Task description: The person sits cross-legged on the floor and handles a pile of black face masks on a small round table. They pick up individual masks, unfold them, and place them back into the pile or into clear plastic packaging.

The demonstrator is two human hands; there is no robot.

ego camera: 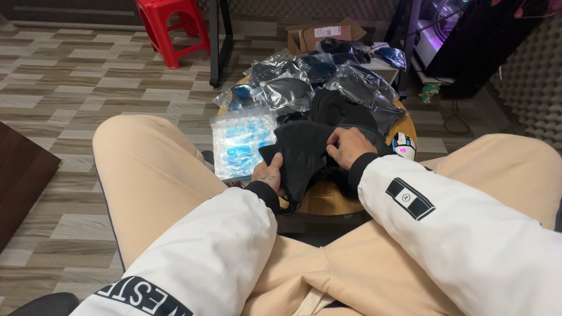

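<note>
Both my hands hold a black face mask [301, 153] over a small round wooden table [328, 199] between my knees. My left hand [268, 173] grips its lower left edge. My right hand [348, 146] pinches its upper right edge. Beneath and behind the mask lies a loose heap of black masks [342, 111]. Further back, several clear plastic bags with black masks [293, 88] cover the table's far side. A clear packet with blue contents [240, 143] lies just left of my left hand.
A small white device with a pink light [403, 146] sits at the table's right edge. A red plastic stool [170, 29] and a cardboard box [319, 36] stand behind. A dark cabinet [20, 181] is at left, a lit computer case [439, 29] at back right.
</note>
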